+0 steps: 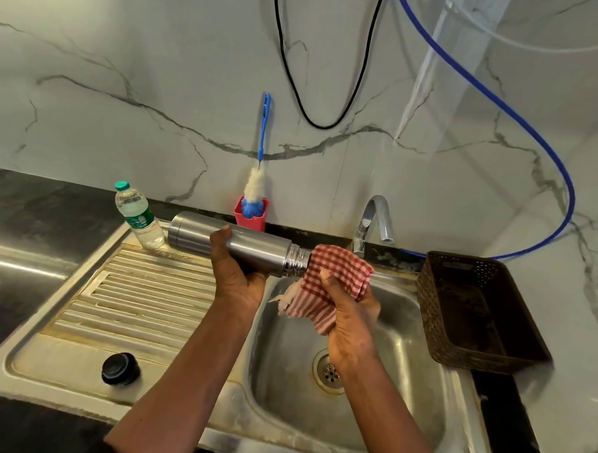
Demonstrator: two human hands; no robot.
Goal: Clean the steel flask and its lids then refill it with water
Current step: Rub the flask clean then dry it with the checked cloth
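Note:
My left hand grips the steel flask around its middle and holds it level over the sink's edge, threaded mouth pointing right. My right hand holds a red-and-white checked cloth, which is bunched against and covers the flask's open mouth. A black lid lies on the draining board at the front left. No other lid is in view.
The steel sink basin with its drain lies under my hands, tap behind. A plastic water bottle stands at the board's back. A bottle brush leans in a red holder. A brown basket sits right.

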